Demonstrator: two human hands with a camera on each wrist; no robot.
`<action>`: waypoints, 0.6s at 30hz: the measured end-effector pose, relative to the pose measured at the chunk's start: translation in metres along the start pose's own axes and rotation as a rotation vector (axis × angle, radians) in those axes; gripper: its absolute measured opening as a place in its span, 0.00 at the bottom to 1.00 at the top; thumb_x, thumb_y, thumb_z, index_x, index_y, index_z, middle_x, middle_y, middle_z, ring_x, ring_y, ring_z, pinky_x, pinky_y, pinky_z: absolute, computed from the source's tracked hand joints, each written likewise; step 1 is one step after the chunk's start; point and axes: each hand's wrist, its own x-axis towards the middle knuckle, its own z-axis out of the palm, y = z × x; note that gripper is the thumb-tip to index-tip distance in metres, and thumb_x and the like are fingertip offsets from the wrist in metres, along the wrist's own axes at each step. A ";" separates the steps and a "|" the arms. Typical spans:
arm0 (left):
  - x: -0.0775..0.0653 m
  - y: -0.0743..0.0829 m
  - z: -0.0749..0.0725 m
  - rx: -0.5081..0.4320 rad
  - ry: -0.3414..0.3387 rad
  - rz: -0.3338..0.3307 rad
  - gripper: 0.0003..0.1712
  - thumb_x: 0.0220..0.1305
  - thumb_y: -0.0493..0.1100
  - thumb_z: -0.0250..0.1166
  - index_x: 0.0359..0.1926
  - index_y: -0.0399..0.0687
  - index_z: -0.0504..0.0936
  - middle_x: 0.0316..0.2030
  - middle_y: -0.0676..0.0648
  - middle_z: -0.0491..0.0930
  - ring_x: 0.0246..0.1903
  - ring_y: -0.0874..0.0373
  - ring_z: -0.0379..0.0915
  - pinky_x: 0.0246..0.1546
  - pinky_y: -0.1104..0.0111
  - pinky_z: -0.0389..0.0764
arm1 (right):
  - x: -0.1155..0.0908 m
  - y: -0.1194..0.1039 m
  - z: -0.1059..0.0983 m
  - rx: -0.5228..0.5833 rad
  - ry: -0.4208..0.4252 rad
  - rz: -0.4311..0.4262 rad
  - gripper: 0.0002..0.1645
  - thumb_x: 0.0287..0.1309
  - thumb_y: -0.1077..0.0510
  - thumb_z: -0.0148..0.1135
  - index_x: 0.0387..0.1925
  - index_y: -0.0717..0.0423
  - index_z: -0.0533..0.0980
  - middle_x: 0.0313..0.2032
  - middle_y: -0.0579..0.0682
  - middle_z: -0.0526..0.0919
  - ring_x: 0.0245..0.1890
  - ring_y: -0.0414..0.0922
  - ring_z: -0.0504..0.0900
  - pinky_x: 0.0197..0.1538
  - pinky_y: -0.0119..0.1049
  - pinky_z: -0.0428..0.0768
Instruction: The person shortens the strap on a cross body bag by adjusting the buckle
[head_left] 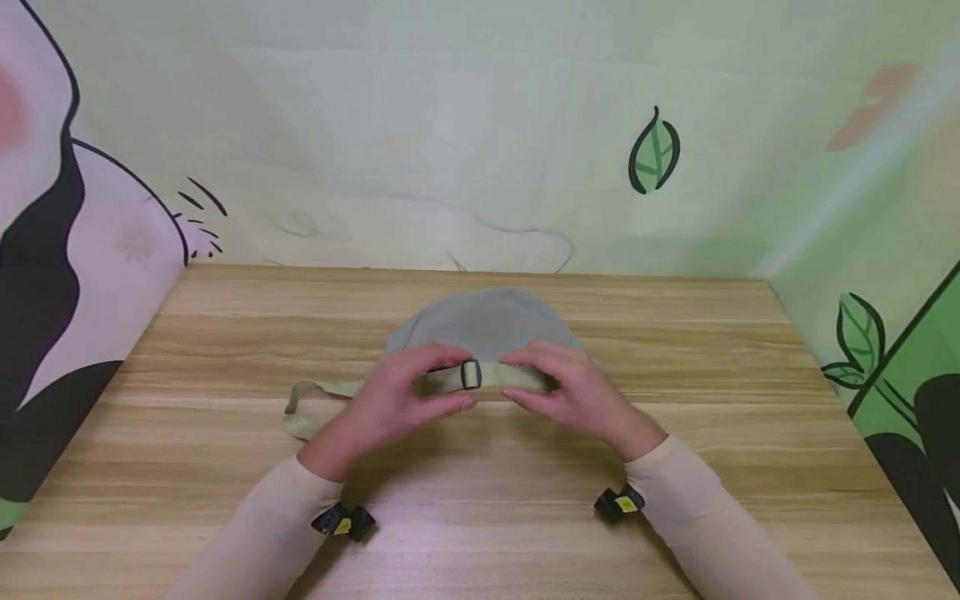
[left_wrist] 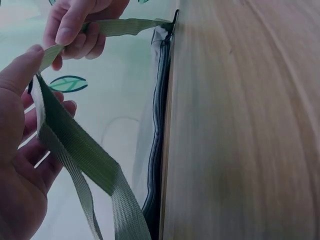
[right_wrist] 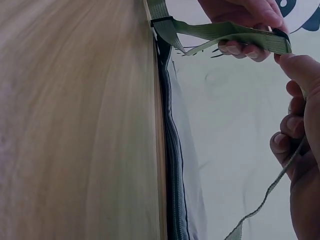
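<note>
A grey zippered bag [head_left: 491,321] lies flat on the wooden table, its dark zip [right_wrist: 172,125] along the near edge in the right wrist view. Above it, my two hands hold its pale green webbing strap [head_left: 514,377] stretched between them. At the black slider buckle [head_left: 471,375], my left hand [head_left: 378,408] pinches the strap between thumb and fingers. My right hand [head_left: 581,392] grips the strap a little to the right of the slider. A loose strap loop [head_left: 292,408] hangs out left, past my left wrist. Part of the strap is hidden behind the fingers.
The wooden table [head_left: 480,517] reaches to a printed wall sheet [head_left: 420,150] with leaf drawings at the back. Small black cameras [head_left: 352,522] sit on both wrists over light sleeves. A second black buckle [right_wrist: 161,21] sits near one end of the bag.
</note>
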 end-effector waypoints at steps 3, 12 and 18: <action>0.001 0.002 0.001 -0.003 0.004 -0.002 0.22 0.60 0.36 0.82 0.54 0.41 0.88 0.48 0.46 0.91 0.50 0.53 0.88 0.55 0.58 0.88 | 0.001 0.001 0.000 0.000 0.008 -0.038 0.15 0.67 0.57 0.77 0.50 0.58 0.86 0.31 0.46 0.83 0.28 0.39 0.74 0.31 0.27 0.73; 0.002 0.003 0.002 -0.024 -0.010 -0.008 0.16 0.63 0.37 0.80 0.51 0.44 0.88 0.45 0.49 0.91 0.46 0.58 0.84 0.51 0.62 0.88 | 0.002 0.000 0.000 0.019 0.039 -0.086 0.18 0.76 0.48 0.67 0.49 0.60 0.86 0.35 0.48 0.88 0.30 0.40 0.79 0.33 0.29 0.78; 0.003 0.003 0.003 -0.023 -0.009 0.008 0.15 0.64 0.38 0.80 0.50 0.46 0.88 0.44 0.50 0.90 0.44 0.59 0.84 0.49 0.63 0.88 | 0.003 -0.002 0.002 0.047 0.045 -0.089 0.18 0.76 0.48 0.67 0.49 0.60 0.86 0.36 0.50 0.90 0.30 0.41 0.81 0.33 0.29 0.78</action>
